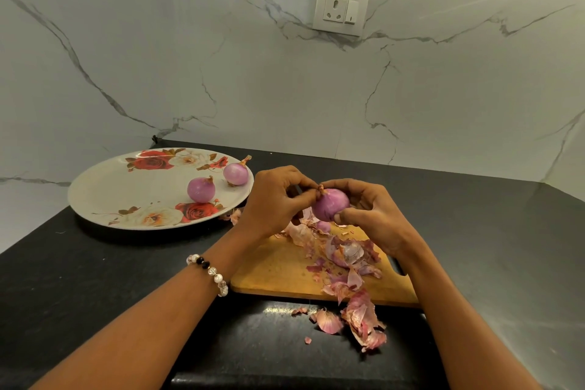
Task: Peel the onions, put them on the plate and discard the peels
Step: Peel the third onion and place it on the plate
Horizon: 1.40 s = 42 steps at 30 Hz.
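Onion [330, 204] pinched by both hands — above board edge [316, 293].

The round floral plate [104, 196] lies left of the wooden cutting board [278, 269] on the black tabletop [79, 279]. Two peeled purple onions [201, 189] rest on the plate; loose onion peels [348, 266] lie on the board and before it.

Three peeled onions [330, 204], one flowered plate [104, 199], one wooden board [278, 266], one wall socket [341, 9].
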Tool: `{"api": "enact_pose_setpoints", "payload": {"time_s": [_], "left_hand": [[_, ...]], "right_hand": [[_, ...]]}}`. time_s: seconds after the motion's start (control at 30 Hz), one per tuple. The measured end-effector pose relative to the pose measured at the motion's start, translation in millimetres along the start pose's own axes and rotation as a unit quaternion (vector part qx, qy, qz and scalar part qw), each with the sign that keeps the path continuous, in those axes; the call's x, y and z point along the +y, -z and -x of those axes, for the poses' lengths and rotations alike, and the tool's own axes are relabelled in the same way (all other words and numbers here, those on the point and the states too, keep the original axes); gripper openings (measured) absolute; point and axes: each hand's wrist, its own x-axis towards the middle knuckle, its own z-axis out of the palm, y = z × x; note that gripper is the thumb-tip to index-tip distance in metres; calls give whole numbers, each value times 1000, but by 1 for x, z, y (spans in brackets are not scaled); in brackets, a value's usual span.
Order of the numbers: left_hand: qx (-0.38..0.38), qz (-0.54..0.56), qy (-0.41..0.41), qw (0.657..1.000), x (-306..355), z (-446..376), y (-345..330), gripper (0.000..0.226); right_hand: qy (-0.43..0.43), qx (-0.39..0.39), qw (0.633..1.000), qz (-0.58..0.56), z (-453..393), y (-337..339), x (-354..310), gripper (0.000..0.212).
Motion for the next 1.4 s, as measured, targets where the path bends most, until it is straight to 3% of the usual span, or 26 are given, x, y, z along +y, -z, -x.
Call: {"api": "enact_pose_setpoints", "payload": {"time_s": [0.13, 0.43, 0.6, 0.83, 1.07, 1.27, 1.4], "left_hand": [[26, 6, 36, 999, 1, 4, -5, 8], [94, -40, -14, 995, 8, 6, -17, 4], [84, -33, 0, 996, 7, 4, -18, 2], [55, 21, 64, 996, 4, 0, -14, 18], [21, 60, 90, 994, 5, 0, -9, 23], [20, -15, 3, 1000, 1, -3, -5, 18], [25, -34, -14, 999, 0, -2, -7, 13]], "right_hand": [[14, -2, 1000, 20, 0, -4, 1, 48], [27, 21, 999, -15, -1, -6, 2, 50], [8, 21, 999, -44, -3, -4, 5, 47], [-15, 32, 994, -104, -5, -4, 7, 37], [-2, 23, 1000, -17, -4, -4, 4, 43], [-10, 28, 999, -24, -3, -4, 4, 43], [-7, 30, 998, -52, -4, -4, 6, 41]]}}
